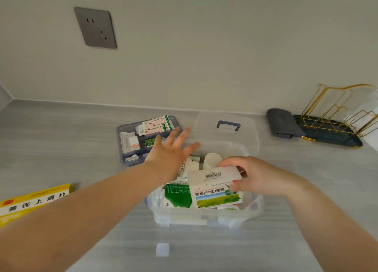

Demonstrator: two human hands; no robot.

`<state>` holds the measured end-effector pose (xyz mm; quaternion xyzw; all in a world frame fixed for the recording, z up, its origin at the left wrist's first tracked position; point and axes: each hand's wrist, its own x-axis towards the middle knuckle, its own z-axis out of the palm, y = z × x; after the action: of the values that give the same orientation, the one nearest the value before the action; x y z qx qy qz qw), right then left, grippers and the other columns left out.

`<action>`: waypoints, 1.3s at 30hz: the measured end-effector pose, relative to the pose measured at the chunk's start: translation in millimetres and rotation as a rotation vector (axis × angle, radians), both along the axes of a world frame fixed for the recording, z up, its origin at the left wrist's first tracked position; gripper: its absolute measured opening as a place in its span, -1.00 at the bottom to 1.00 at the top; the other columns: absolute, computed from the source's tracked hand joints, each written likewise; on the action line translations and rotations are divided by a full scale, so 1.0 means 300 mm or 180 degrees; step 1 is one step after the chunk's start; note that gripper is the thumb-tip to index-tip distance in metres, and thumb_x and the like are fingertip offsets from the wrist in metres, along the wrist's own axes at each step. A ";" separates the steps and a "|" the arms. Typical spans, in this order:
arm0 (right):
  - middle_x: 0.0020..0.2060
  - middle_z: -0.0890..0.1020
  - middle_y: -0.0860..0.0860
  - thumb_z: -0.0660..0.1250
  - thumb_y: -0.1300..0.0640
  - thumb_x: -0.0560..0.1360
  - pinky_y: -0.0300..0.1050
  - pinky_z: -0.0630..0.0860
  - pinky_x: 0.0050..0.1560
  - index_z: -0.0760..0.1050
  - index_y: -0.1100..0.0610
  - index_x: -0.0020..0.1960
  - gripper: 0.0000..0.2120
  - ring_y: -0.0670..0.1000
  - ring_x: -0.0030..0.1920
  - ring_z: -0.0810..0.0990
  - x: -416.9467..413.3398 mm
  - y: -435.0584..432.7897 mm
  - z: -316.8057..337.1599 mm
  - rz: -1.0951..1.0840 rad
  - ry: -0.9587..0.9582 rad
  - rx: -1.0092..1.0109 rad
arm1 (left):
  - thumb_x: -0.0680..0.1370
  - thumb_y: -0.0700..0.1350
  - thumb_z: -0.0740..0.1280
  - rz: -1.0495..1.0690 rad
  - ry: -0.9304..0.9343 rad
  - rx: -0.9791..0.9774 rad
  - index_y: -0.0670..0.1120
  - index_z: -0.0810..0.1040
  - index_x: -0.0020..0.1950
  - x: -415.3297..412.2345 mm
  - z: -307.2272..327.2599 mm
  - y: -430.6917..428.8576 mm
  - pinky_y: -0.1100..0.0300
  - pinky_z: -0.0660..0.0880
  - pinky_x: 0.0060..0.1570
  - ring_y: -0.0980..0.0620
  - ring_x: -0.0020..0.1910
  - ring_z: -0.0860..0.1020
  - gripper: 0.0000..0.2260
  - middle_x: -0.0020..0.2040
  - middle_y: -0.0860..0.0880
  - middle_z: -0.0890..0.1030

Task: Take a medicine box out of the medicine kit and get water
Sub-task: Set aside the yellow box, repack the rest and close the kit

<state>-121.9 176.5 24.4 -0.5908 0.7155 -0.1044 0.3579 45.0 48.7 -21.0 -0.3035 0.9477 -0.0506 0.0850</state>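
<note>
grey counter (61, 141), pale wall (204, 47) (one socket (95, 27))

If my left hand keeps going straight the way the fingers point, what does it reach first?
Probably the clear lid with the blue handle, lying behind the kit. The left hand is open, fingers aimed up and right, but its height above the counter is unclear.

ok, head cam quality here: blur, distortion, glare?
Head view: wide-angle bend, the counter edge curves and the forearms stretch at the corners. Left hand has smeared fingertips; right hand is sharper, and the white box it grips has readable print. Yellow box is soft. Light is even, shadows faint, no hard glare.
</note>
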 end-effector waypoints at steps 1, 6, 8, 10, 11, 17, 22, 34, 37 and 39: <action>0.08 0.51 -0.10 0.39 0.21 0.35 -0.20 0.48 0.09 0.37 -0.04 0.22 -0.52 -0.07 0.07 0.51 0.007 -0.007 -0.006 0.0024 -0.0029 0.0033 | 0.40 -0.08 0.37 0.0148 0.0124 0.0139 0.06 -0.29 0.39 0.003 0.002 -0.008 -0.19 0.16 0.39 -0.13 0.47 -0.12 -0.12 0.50 -0.11 -0.19; 0.01 0.48 -0.07 0.38 0.14 0.37 -0.24 0.42 -0.05 0.36 0.03 0.17 -0.59 -0.05 -0.01 0.48 0.065 -0.059 -0.053 0.0165 -0.0019 0.0206 | 0.37 0.00 0.40 0.0248 0.0574 0.0585 0.02 -0.12 0.42 0.013 0.010 -0.029 -0.05 0.28 0.33 -0.05 0.45 0.06 -0.17 0.49 -0.04 0.09; 0.02 0.48 -0.05 0.37 0.11 0.37 -0.22 0.41 -0.03 0.35 0.04 0.16 -0.61 -0.04 0.01 0.48 0.092 -0.076 -0.079 0.0073 -0.0108 0.0322 | 0.37 -0.02 0.41 0.0289 0.0820 0.0772 0.03 -0.04 0.42 0.019 0.011 -0.032 -0.03 0.28 0.32 -0.02 0.44 0.09 -0.21 0.47 -0.02 0.13; 0.09 0.51 0.02 0.33 0.11 0.41 -0.17 0.42 -0.01 0.35 0.09 0.16 -0.65 0.00 0.01 0.49 0.131 -0.086 -0.115 -0.0005 -0.0053 0.0388 | 0.37 -0.03 0.41 0.0300 0.0965 0.0847 0.04 0.00 0.42 0.022 0.011 -0.030 0.00 0.26 0.33 0.00 0.44 0.09 -0.23 0.47 -0.01 0.16; 0.12 0.51 0.07 0.30 0.12 0.43 -0.13 0.44 -0.03 0.37 0.12 0.14 -0.70 0.02 -0.02 0.49 0.154 -0.088 -0.133 -0.0013 0.0098 0.0342 | 0.37 -0.03 0.40 0.0294 0.1011 0.0864 0.03 0.01 0.42 0.023 0.011 -0.030 0.01 0.24 0.34 0.01 0.44 0.10 -0.24 0.47 -0.01 0.16; 0.21 0.46 0.11 0.22 0.18 0.46 -0.13 0.44 0.03 0.40 0.11 0.20 -0.69 0.09 0.13 0.48 0.204 -0.084 -0.166 0.0299 0.0795 -0.0079 | 0.39 -0.04 0.40 0.0269 0.1105 0.0947 0.02 0.03 0.42 0.026 0.006 -0.042 0.05 0.02 0.42 0.00 0.46 0.06 -0.27 0.49 -0.01 0.13; 0.14 0.57 0.08 0.19 0.24 0.48 -0.15 0.47 0.05 0.50 0.09 0.13 -0.74 0.05 0.08 0.53 0.189 -0.059 -0.134 0.0014 0.0570 -0.0530 | 0.40 -0.04 0.39 0.0404 0.1644 0.1672 0.03 0.13 0.40 0.046 0.024 -0.043 0.17 0.02 0.38 0.06 0.43 0.10 -0.34 0.47 0.00 0.17; 0.23 0.48 0.02 0.16 0.16 0.49 -0.05 0.10 0.38 0.42 0.06 0.20 -0.71 0.04 0.31 0.30 0.212 -0.071 -0.120 -0.0594 0.1471 -0.1499 | 0.42 0.02 0.34 0.1800 0.1300 0.1257 -0.05 0.10 0.40 0.450 -0.217 0.023 0.08 0.14 0.38 -0.07 0.40 0.22 -0.36 0.44 -0.08 0.25; 0.37 0.33 0.04 0.14 0.19 0.49 0.00 -0.10 0.42 0.36 0.05 0.25 -0.66 0.05 0.41 0.14 0.164 -0.052 -0.120 -0.0956 0.1817 -0.1393 | 0.41 0.08 0.33 0.1768 0.1372 0.1178 -0.05 0.04 0.41 0.459 -0.269 0.030 0.09 0.11 0.39 -0.05 0.41 0.16 -0.31 0.45 -0.07 0.20; 0.41 0.26 0.07 0.11 0.25 0.49 0.03 -0.06 0.43 0.35 0.06 0.27 -0.64 0.08 0.42 0.13 0.140 -0.032 -0.121 -0.1197 0.1780 -0.1263 | 0.41 0.03 0.33 0.1834 0.1678 0.1213 -0.05 0.10 0.39 0.453 -0.270 0.022 0.08 0.18 0.35 -0.07 0.36 0.22 -0.36 0.40 -0.09 0.28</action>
<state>-79.7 166.8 -12.0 -0.5128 0.8471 -0.1395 0.0024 180.9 55.5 -102.1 -0.5370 0.8060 0.2303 -0.0946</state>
